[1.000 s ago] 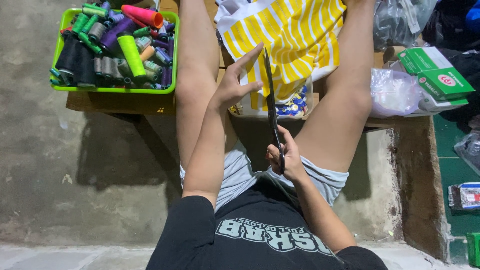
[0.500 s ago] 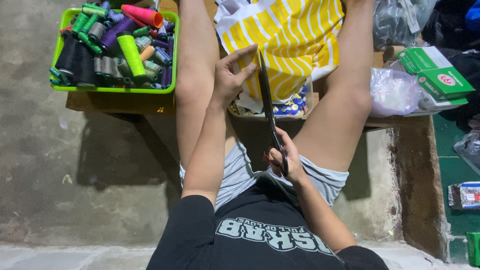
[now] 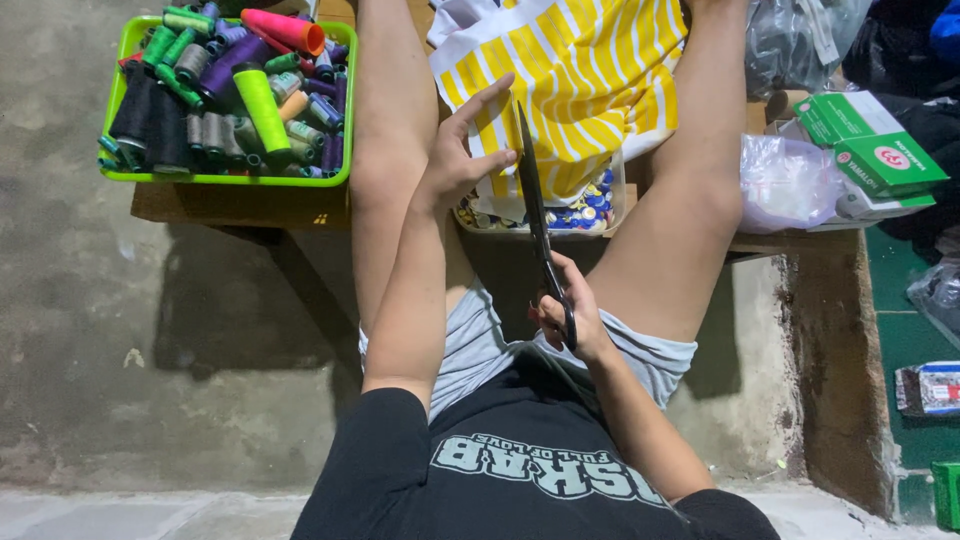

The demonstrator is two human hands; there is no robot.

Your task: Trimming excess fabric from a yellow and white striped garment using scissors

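A bare grey concrete floor [image 3: 150, 380] fills the left half of the view, rough and stained, with a paler strip along the bottom edge. On the right it gives way to a green mat [image 3: 915, 340]. The person sits low, legs stretched forward on either side of a low wooden table [image 3: 240, 205] that throws a dark shadow onto the concrete.

On the table's left end stands a bright green tray [image 3: 225, 180] packed with thread spools in black, grey, green, purple and pink. At the middle of the table lies a yellow and white striped cloth [image 3: 590, 70], draped over a clear box [image 3: 560, 215] of small coloured pieces. On the right end are a clear plastic bag [image 3: 785, 180] and a green and white carton [image 3: 870, 145].

The scissors [image 3: 540, 215], long and dark, run between the knees from the lap up to the cloth, blades together and tip at the cloth's lower edge. The right hand [image 3: 570, 315] holds them by the handles, fingers curled through the loops. The left hand [image 3: 465, 155] is up at the blade end, fingers spread wide, thumb against the blade's side, palm just beside the cloth, gripping nothing
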